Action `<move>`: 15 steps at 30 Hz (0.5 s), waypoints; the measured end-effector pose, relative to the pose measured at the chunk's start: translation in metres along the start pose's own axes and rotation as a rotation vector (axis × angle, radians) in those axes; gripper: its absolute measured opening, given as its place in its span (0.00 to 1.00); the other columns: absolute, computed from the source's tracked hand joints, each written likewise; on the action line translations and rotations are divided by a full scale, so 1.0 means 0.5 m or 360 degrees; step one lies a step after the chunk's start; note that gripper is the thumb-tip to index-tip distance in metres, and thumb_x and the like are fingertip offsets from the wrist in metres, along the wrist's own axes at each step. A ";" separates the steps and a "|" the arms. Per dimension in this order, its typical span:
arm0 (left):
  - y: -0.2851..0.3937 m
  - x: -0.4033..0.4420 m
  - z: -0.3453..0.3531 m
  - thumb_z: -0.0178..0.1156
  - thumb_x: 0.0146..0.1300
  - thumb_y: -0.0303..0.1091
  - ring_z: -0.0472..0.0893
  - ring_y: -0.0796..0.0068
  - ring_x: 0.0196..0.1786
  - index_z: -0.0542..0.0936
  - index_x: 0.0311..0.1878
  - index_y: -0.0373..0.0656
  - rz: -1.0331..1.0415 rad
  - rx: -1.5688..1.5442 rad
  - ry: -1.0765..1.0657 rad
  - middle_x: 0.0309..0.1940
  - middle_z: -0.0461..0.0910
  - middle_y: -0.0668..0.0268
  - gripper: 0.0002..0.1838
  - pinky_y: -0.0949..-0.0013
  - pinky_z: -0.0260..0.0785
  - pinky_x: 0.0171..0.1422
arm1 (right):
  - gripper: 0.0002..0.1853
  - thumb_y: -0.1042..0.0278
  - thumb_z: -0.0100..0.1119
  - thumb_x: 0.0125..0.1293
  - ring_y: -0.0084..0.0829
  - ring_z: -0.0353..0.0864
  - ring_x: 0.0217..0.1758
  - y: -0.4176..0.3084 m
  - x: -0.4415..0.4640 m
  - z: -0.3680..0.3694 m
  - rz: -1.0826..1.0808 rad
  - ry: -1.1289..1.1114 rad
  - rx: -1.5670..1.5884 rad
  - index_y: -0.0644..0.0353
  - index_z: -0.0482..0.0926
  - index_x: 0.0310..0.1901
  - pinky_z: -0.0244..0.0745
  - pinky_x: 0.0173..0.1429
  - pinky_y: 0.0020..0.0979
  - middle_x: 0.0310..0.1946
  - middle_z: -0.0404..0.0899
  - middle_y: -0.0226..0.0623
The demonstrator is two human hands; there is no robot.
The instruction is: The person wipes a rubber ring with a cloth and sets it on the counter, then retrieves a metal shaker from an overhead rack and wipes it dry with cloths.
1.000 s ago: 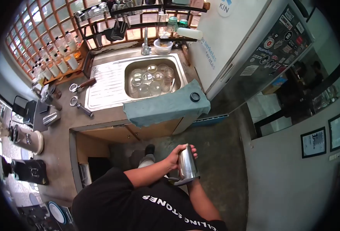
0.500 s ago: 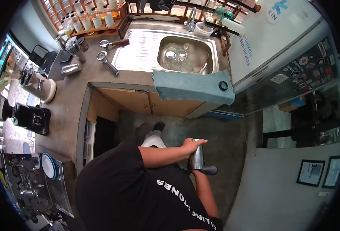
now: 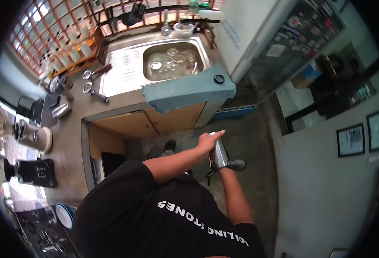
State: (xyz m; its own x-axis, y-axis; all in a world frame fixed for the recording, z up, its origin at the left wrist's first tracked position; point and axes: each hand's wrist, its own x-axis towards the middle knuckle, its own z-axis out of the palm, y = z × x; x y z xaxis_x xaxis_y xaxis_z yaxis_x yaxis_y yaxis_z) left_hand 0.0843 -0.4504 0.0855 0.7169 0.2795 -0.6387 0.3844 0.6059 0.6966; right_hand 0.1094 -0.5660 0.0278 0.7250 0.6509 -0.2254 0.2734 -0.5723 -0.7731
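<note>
A tall, shiny stainless-steel container, cylindrical, is tilted in front of my body above the floor. Its exact kind is not clear. My left hand is closed round its upper end, thumb stretched along the top, with a bit of something white showing there. At the lower end is my right hand, fingers mostly hidden behind the metal as it grips the base. A dark strap or handle hangs beside it; which it is I cannot tell. A dark shoe shows just past the base.
Ahead is a steel sink with several glasses in it. A teal cloth bearing a black ring drapes over the counter edge. Portafilters and grinders stand on the left counter; a fridge is at right.
My view has turned, so the sink and fridge shift left. Both hands stay on the steel container, which appears slightly higher in the view.
</note>
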 end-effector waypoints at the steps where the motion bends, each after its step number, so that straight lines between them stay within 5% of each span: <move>1: -0.021 0.013 -0.004 0.75 0.53 0.48 0.80 0.69 0.32 0.77 0.44 0.38 -0.0121 -0.0027 0.0071 0.32 0.79 0.62 0.26 0.59 0.75 0.36 | 0.25 0.57 0.41 0.77 0.40 0.67 0.70 0.012 -0.002 0.023 -0.0004 -0.0023 -0.0016 0.60 0.63 0.70 0.62 0.71 0.40 0.67 0.68 0.49; 6: -0.001 -0.097 -0.031 0.71 0.56 0.48 0.82 0.64 0.39 0.77 0.47 0.39 -0.0395 0.0003 -0.0060 0.37 0.81 0.61 0.25 0.55 0.76 0.42 | 0.24 0.57 0.41 0.77 0.40 0.69 0.69 -0.066 -0.091 0.070 -0.0094 0.0216 0.0118 0.59 0.65 0.68 0.62 0.72 0.41 0.65 0.69 0.49; 8: -0.022 -0.088 -0.057 0.69 0.58 0.45 0.82 0.64 0.38 0.77 0.44 0.41 -0.0417 -0.0326 -0.0470 0.34 0.81 0.61 0.20 0.56 0.77 0.44 | 0.24 0.57 0.40 0.77 0.39 0.69 0.69 -0.073 -0.117 0.077 -0.0119 0.0282 0.0191 0.59 0.65 0.68 0.62 0.72 0.40 0.65 0.69 0.49; 12: 0.046 -0.164 -0.024 0.65 0.59 0.43 0.80 0.60 0.51 0.73 0.51 0.42 0.0067 -0.0387 -0.1427 0.44 0.79 0.59 0.21 0.56 0.75 0.57 | 0.24 0.57 0.40 0.77 0.38 0.69 0.69 -0.078 -0.170 0.090 -0.0187 0.0393 0.0296 0.59 0.65 0.68 0.62 0.72 0.39 0.65 0.69 0.48; 15: 0.095 -0.192 0.011 0.63 0.61 0.40 0.79 0.59 0.53 0.72 0.53 0.42 0.0217 -0.0370 -0.1400 0.46 0.77 0.58 0.21 0.55 0.74 0.59 | 0.23 0.57 0.39 0.78 0.37 0.69 0.69 -0.069 -0.161 0.065 -0.0318 0.0454 0.0197 0.58 0.65 0.68 0.62 0.72 0.39 0.65 0.69 0.47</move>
State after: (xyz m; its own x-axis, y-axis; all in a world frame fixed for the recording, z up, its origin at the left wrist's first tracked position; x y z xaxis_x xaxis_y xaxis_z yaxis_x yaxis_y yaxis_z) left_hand 0.0368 -0.4524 0.1817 0.9681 -0.2503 -0.0106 0.2058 0.7702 0.6037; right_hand 0.0213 -0.5822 0.0535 0.8169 0.5683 0.0983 0.3616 -0.3719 -0.8550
